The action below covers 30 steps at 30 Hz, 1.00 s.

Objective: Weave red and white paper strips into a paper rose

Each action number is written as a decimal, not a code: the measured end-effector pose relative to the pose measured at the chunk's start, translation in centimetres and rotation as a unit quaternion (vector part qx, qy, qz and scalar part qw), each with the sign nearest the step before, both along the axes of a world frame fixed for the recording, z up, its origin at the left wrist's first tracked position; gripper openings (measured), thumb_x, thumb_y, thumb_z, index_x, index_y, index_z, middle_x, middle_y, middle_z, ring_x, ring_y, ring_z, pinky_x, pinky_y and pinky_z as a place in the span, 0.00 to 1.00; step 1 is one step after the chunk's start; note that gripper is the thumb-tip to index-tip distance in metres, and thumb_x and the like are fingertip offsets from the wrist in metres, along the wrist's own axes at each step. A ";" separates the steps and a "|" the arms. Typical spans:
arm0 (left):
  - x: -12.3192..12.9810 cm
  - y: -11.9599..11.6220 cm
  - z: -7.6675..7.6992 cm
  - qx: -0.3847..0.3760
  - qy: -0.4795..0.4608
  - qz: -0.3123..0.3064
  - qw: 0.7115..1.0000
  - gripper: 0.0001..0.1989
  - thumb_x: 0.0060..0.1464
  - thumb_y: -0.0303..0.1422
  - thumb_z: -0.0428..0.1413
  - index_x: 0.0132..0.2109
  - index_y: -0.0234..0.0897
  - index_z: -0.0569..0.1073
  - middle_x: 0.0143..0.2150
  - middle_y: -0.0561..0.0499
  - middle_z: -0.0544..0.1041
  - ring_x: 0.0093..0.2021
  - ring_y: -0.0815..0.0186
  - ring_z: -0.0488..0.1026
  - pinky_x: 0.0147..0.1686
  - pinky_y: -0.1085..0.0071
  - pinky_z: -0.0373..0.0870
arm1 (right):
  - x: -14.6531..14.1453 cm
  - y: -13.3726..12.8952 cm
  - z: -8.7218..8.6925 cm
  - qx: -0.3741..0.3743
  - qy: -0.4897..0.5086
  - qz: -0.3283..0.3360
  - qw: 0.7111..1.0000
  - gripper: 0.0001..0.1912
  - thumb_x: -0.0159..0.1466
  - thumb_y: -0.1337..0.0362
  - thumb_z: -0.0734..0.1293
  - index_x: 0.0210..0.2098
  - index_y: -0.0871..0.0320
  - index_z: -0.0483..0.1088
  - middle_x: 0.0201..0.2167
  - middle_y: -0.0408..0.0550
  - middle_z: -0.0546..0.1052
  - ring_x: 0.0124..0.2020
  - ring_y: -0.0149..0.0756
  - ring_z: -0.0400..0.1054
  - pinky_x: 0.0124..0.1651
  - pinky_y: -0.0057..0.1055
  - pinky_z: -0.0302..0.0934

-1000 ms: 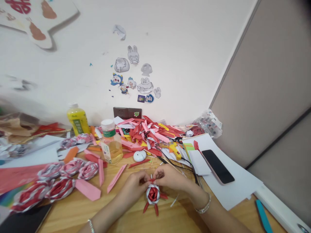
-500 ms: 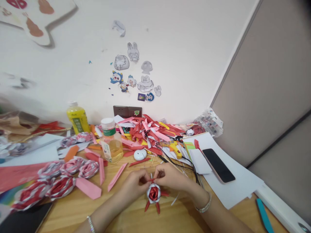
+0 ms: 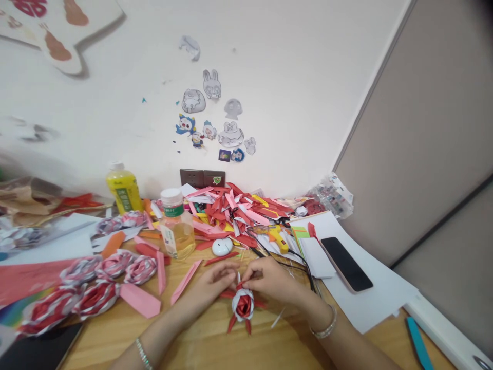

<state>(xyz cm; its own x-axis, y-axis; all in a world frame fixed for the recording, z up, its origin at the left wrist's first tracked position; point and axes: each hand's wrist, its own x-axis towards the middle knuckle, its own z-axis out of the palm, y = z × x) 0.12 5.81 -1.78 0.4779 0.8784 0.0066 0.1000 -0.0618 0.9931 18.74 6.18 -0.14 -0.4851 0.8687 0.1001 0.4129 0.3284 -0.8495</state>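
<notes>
A round red and white folded-paper flower (image 3: 243, 304) with red pointed pieces sticking out below and to the sides is at the lower middle. My right hand (image 3: 265, 277) pinches the red paper at the flower's top edge. Just left of it, my left hand (image 3: 217, 280) has its fingers bent beside the upper left of the flower; whether anything is between its fingertips is hidden. Both wrists wear beaded bracelets.
Behind my hands lie a heap of red and pink folded strips (image 3: 231, 210), a white case (image 3: 222, 247), a bottle (image 3: 177, 226) and a yellow glue gun (image 3: 278, 238). Finished rosettes (image 3: 96, 297) lie left; a phone (image 3: 346, 263) rests on paper at right.
My left hand has drawn back slightly to the left from the flower's top, showing a red piece on its left side. The flower has tilted a little; my right hand stays at its top.
</notes>
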 end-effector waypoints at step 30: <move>0.0 0.2 -1.2 0.065 0.009 0.049 0.997 0.14 0.50 0.42 0.54 0.27 0.35 0.66 0.25 0.55 0.69 0.27 0.68 0.66 0.28 0.73 0.61 | 0.2 -0.3 1.0 0.190 -0.078 0.190 0.960 0.21 0.58 0.78 0.56 0.41 0.55 0.74 0.39 0.46 0.77 0.42 0.33 0.68 0.48 0.29 0.57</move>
